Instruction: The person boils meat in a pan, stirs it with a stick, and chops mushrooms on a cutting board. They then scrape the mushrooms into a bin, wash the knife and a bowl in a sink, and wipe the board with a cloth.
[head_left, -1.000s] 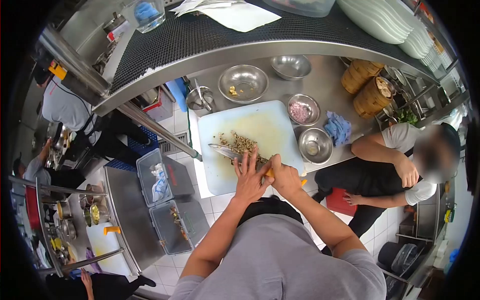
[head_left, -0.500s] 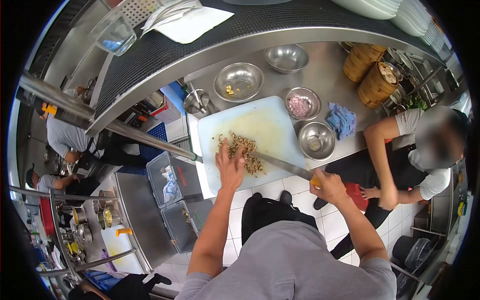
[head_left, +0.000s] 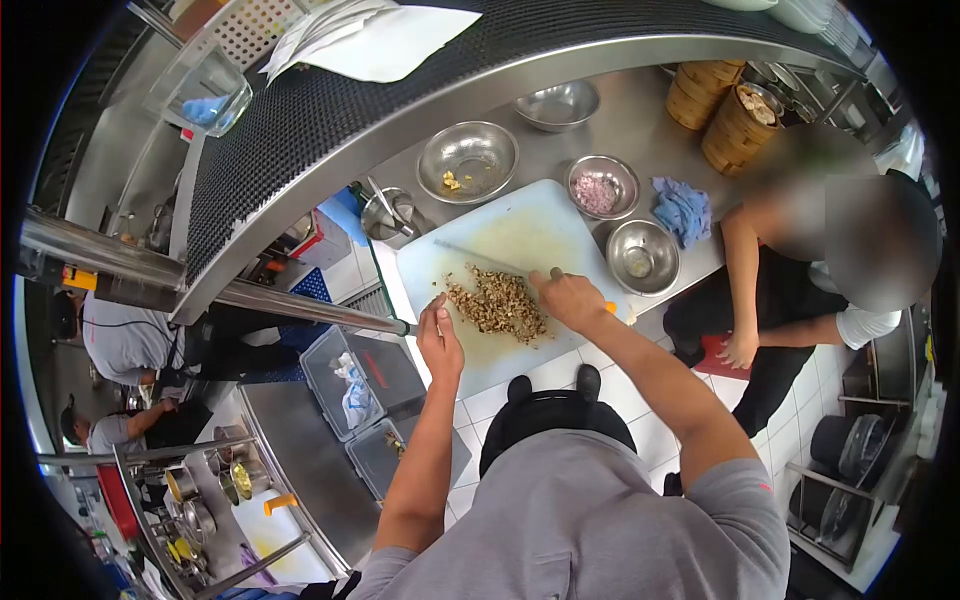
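On the board [head_left: 550, 230], a brown chopped pile [head_left: 500, 305] lies heaped near the middle, spread into a rough patch with stray bits about its rim. The right hand [head_left: 572, 300] is closed in a fist round the knife [head_left: 485, 255], its handle mostly hidden by the fingers. The blade points away to the left along the pile's far side, a faint, blurred streak; whether it touches the board I cannot tell. This grip seems to suit a long blade, as the whole fist can steer it from the handle end.

The left hand [head_left: 438, 340] is loose and grasps nothing that I can see. It stands on edge at the board's left side, fingers upward and together, just beside the pile, perhaps as a guard against bits straying that way, and well apart from the blade's handle end.

Bowls ring the board within easy reach, likely to keep each food separate: the large bowl [head_left: 445, 140] holds yellow bits, the pink-filled bowl [head_left: 628, 180] sits beyond the right corner, and the small bowl [head_left: 665, 272] stands by the right edge. The cloth [head_left: 682, 210] lies crumpled near both smaller bowls, presumably handy for wiping
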